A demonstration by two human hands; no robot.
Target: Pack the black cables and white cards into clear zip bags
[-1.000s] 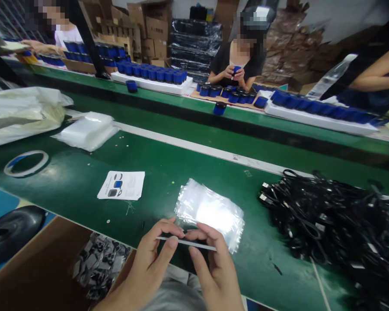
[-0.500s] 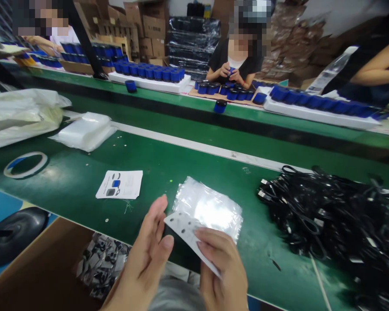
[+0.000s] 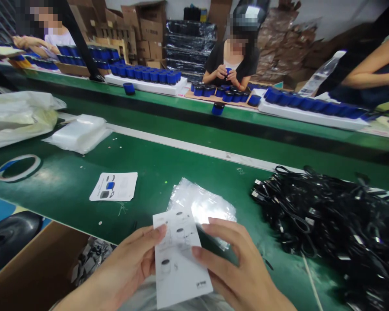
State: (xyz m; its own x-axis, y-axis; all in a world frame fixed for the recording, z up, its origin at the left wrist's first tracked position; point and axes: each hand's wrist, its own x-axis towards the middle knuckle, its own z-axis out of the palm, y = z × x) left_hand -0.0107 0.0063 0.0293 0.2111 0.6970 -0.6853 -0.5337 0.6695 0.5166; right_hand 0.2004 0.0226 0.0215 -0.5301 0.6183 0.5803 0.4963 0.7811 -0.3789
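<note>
Clutter around you: a pile of black cables (image 3: 327,220) fills the right end of the counter (image 3: 68,190), just beyond your right hand (image 3: 246,276). A stack of clear bags (image 3: 202,201) lies flat near the near edge; its near end is hidden behind the sheet you hold and your fingertips. A second printed sheet (image 3: 114,186) lies left of the bags, a tape ring (image 3: 17,167) sits toward the left end, and a heap of white plastic sleeves (image 3: 78,133) lies farther back. Along the far side, blue cylinders (image 3: 142,75) stand in rows on white trays, and a co-worker's hands (image 3: 225,72) hold one.

Your leaflet (image 3: 178,263) is off the counter, held over the near edge. Your left hand (image 3: 129,268) has its fingers closed on the leaflet's left edge, and your right hand's fingers are closed on its right edge. Its long axis runs away from you, with the top leaning slightly left. The printed face is up and the short top edge points toward the bags.
</note>
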